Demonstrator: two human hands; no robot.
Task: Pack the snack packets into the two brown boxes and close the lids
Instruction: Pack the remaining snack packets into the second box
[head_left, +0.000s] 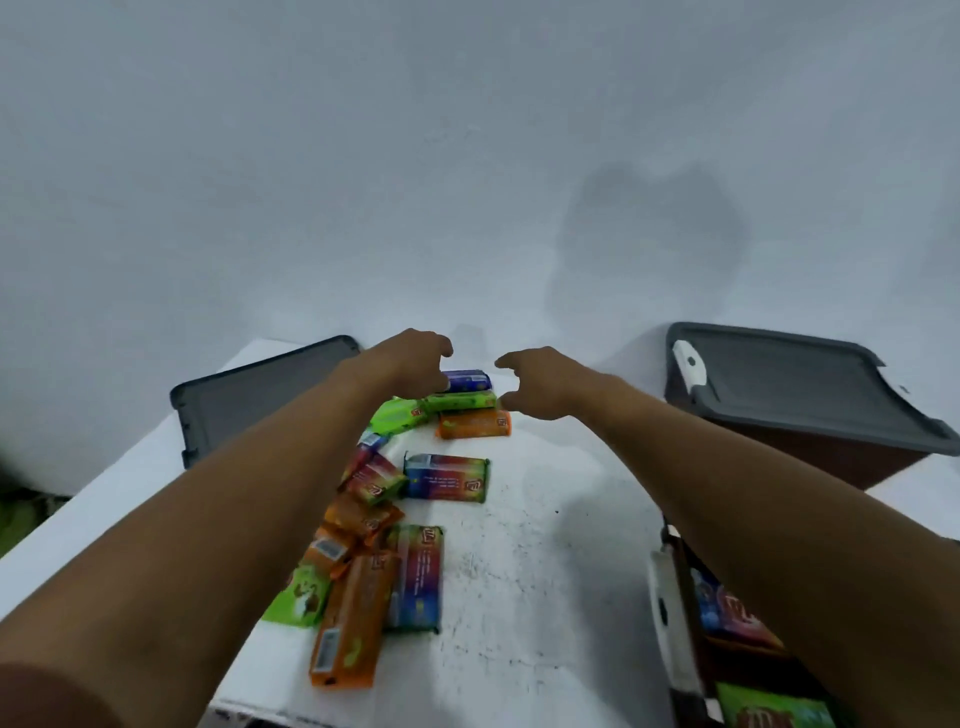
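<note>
Reaching: both bare arms stretch over the table (545, 571) towards its far edge.
Landmark: a rainbow packet (447, 478) lies flat near the middle of the table; places below are told from it.
Left hand (410, 364): beyond the rainbow packet and a little to its left, fingers bent downward and spread, nothing in its grasp. Its thumb is just beside a blue packet (470, 380); whether they touch, the blurred view does not show.
Right hand (540, 384): beyond the rainbow packet and to its right, thumb and fingers loosely curved and apart, holding nothing.
Far packets: the blue packet, a green packet (462, 401) and an orange packet (475, 423) lie side by side just beyond the rainbow packet, between the two hands.
Near packets: a loose heap (358, 571) of orange, green and rainbow packets lies nearer than the rainbow packet and to its left, partly under the left forearm.
Loose lid (249, 400): grey, well left of the rainbow packet, at the table's far left corner.
Far box (810, 457): brown, well right of the rainbow packet and beyond it, with a grey lid (779, 374) lying on it slightly askew.
Near box (685, 582): right of the rainbow packet and nearer, open, with packets (737, 618) inside, partly hidden by the right forearm.
</note>
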